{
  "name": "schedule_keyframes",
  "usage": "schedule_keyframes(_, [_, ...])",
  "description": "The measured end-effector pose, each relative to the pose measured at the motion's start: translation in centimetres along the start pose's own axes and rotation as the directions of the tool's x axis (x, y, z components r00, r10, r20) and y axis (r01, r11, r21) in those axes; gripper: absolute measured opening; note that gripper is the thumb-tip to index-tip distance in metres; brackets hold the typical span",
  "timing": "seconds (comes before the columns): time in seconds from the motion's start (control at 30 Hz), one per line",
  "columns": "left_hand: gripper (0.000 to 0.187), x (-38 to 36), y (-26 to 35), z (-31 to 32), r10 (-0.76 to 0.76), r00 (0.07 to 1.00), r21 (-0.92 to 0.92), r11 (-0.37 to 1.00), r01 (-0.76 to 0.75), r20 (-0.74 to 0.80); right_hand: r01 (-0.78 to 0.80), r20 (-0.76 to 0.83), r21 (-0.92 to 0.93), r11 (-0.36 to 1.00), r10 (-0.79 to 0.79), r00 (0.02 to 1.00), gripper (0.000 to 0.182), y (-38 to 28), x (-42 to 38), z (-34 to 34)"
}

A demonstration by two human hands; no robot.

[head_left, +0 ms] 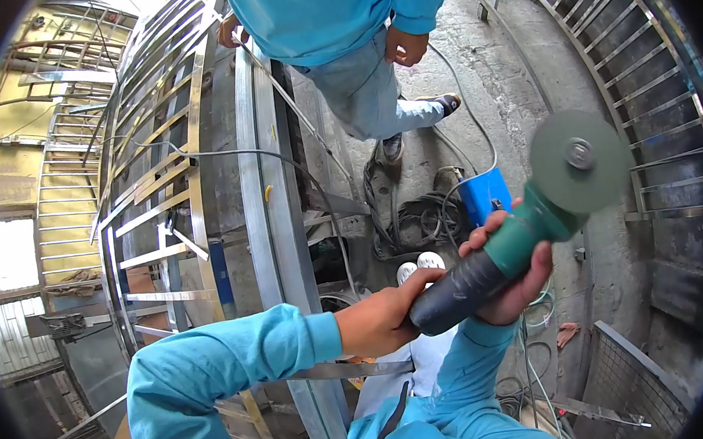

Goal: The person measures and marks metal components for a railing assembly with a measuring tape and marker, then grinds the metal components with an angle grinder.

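Observation:
A green and black angle grinder (507, 253) is held up in front of me, its head tilted toward the upper right. The large grey-green disc (580, 160) faces me, with a metal nut at its centre. My left hand (388, 316) is closed on the rear end of the black body, its fingertips mostly hidden behind it. Around the green front part wraps my right hand (523, 282), thumb on the near side and fingers on the far side. Both sleeves are light blue.
Another person (354, 46) in a blue top stands ahead, one hand at a long thin bar. Metal beams (265, 185) and a slatted frame (158, 177) fill the left. A blue box (486, 194) and coiled black cables (418, 222) lie on the floor. Metal railings (626, 41) stand right.

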State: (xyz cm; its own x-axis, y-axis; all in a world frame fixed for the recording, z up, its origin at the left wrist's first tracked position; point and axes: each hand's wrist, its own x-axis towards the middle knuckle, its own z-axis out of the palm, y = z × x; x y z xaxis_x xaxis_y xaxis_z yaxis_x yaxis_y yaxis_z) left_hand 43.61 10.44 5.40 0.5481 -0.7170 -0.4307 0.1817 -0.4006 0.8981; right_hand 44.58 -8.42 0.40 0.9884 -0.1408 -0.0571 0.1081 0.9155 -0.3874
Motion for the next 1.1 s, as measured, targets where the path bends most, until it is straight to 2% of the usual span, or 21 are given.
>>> schedule_keyframes(0.03, [0.076,0.2,1.8,-1.2,-0.274,0.952,0.07,0.961,0.267,0.136,-0.056,-0.113,-0.028,0.998,0.052,0.992,0.062,0.2,0.0,0.2])
schedule_keyframes(0.13, [0.068,-0.9,-1.0,-4.1,-0.217,0.94,0.414,0.906,0.093,0.264,-0.248,-0.162,-0.353,0.902,0.202,0.966,0.051,0.9,-0.1,-3.3])
schedule_keyframes(0.17, [0.06,-1.8,-2.1,-5.7,-0.096,0.969,0.595,0.801,-0.062,0.229,-0.285,-0.215,-0.399,0.872,0.213,0.953,0.042,1.4,-0.4,-3.6])
schedule_keyframes(0.2, [0.048,-2.6,-3.3,-7.1,-0.03,0.992,0.722,0.688,-0.07,0.125,-0.316,-0.223,-0.456,0.832,0.236,0.946,0.042,2.1,-0.8,-4.6])
schedule_keyframes(0.23, [0.036,-3.0,-4.2,-8.6,-0.099,0.995,0.782,0.618,0.078,-0.02,-0.343,-0.233,-0.511,0.789,0.257,0.938,0.042,3.1,-1.4,-6.2])
schedule_keyframes(0.27, [0.022,-3.5,-4.8,-10.5,-0.037,0.988,0.823,0.549,0.144,-0.148,-0.368,-0.247,-0.562,0.741,0.274,0.929,0.043,4.0,-1.9,-7.6])
schedule_keyframes(0.3, [0.01,-4.3,-6.1,-12.5,0.149,0.956,0.829,0.543,0.133,-0.251,-0.387,-0.287,-0.59,0.709,0.263,0.921,0.048,5.2,-2.5,-7.9])
schedule_keyframes(0.33, [0.007,-5.0,-6.6,-14.4,0.187,0.877,0.743,0.623,0.244,-0.444,-0.31,-0.236,-0.745,0.59,0.203,0.951,0.049,6.5,-2.9,-9.0])
schedule_keyframes(0.37, [0.005,-5.6,-6.9,-16.1,0.23,0.789,0.676,0.677,0.291,-0.569,-0.219,-0.169,-0.867,0.448,0.148,0.974,0.051,8.0,-3.1,-10.4])
schedule_keyframes(0.4, [0.005,-5.8,-6.9,-17.5,0.312,0.68,0.669,0.654,0.353,-0.664,-0.119,-0.093,-0.951,0.285,0.105,0.99,0.052,8.9,-3.1,-10.1])
schedule_keyframes(0.43, [0.009,-6.1,-6.8,-18.5,0.235,0.589,0.535,0.741,0.405,-0.773,-0.158,-0.134,-0.941,0.3,0.099,0.986,0.056,9.9,-3.5,-9.6])
schedule_keyframes(0.47, [0.012,-6.2,-6.8,-19.2,0.259,0.542,0.525,0.739,0.422,-0.799,-0.173,-0.151,-0.926,0.334,0.091,0.984,0.055,10.8,-3.6,-9.2])
schedule_keyframes(0.57, [0.026,-6.2,-8.9,-21.0,0.385,0.526,0.645,0.557,0.523,-0.758,-0.214,-0.198,-0.881,0.421,0.081,0.977,0.054,13.3,-4.1,-9.5])
schedule_keyframes(0.63, [0.038,-5.5,-9.8,-21.7,0.482,0.541,0.723,0.408,0.557,-0.689,-0.174,-0.174,-0.905,0.389,0.033,0.984,0.055,14.2,-4.0,-9.3])
schedule_keyframes(0.73, [0.05,-4.1,-11.2,-23.7,0.402,0.594,0.717,0.399,0.571,-0.697,-0.103,-0.114,-0.951,0.291,-0.02,0.993,0.058,15.2,-3.4,-9.8])
schedule_keyframes(0.77, [0.051,-3.8,-11.6,-24.1,0.337,0.612,0.698,0.395,0.598,-0.715,-0.08,-0.092,-0.965,0.25,-0.034,0.995,0.06,15.5,-3.2,-10.0])
schedule_keyframes(0.87, [0.055,-3.0,-12.1,-25.3,0.295,0.643,0.706,0.352,0.614,-0.706,-0.03,-0.046,-0.98,0.198,-0.073,0.996,0.061,16.3,-2.7,-10.5])
schedule_keyframes(0.97, [0.058,-2.8,-12.5,-25.9,0.221,0.614,0.644,0.407,0.648,-0.758,-0.021,-0.04,-0.969,0.245,-0.075,0.996,0.063,16.6,-2.3,-9.7])
schedule_keyframes(1.07, [0.058,-3.3,-14.4,-25.9,0.23,0.569,0.603,0.461,0.651,-0.79,-0.099,-0.114,-0.945,0.311,-0.032,0.993,0.057,16.7,-2.3,-9.5])
schedule_keyframes(1.1, [0.059,-3.7,-14.8,-25.6,0.232,0.578,0.615,0.441,0.654,-0.782,-0.096,-0.112,-0.95,0.299,-0.037,0.993,0.058,16.7,-2.2,-9.4])
